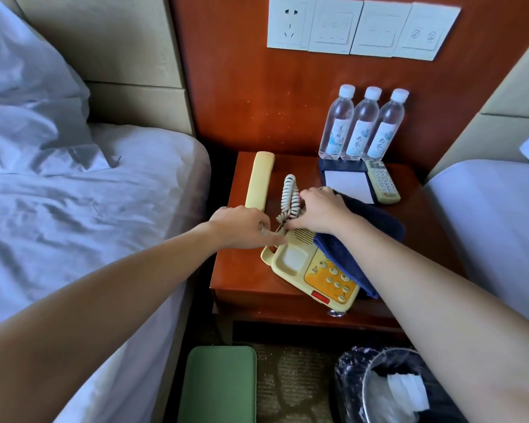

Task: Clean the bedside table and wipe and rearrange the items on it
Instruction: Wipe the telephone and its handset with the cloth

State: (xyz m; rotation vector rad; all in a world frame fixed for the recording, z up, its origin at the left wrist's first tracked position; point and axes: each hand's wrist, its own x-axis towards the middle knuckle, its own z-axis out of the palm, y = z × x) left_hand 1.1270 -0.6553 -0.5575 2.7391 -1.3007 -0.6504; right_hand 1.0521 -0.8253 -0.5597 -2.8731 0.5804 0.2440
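Observation:
A cream phone base (315,270) with orange keypad sits at the front of the wooden bedside table (242,279). Its handset (258,181) lies off the cradle at the table's left rear. The coiled cord (290,195) is bunched between them. My left hand (242,225) pinches the cord's lower end at the base. My right hand (319,210) grips the coil from the right. A dark blue cloth (364,236) lies under my right wrist, draped over the base's right side.
Three water bottles (362,125) stand against the back panel, with a notepad (347,183) and remote (382,181) in front of them. Beds flank the table. On the floor are a green box (217,386) and a lined bin (397,389).

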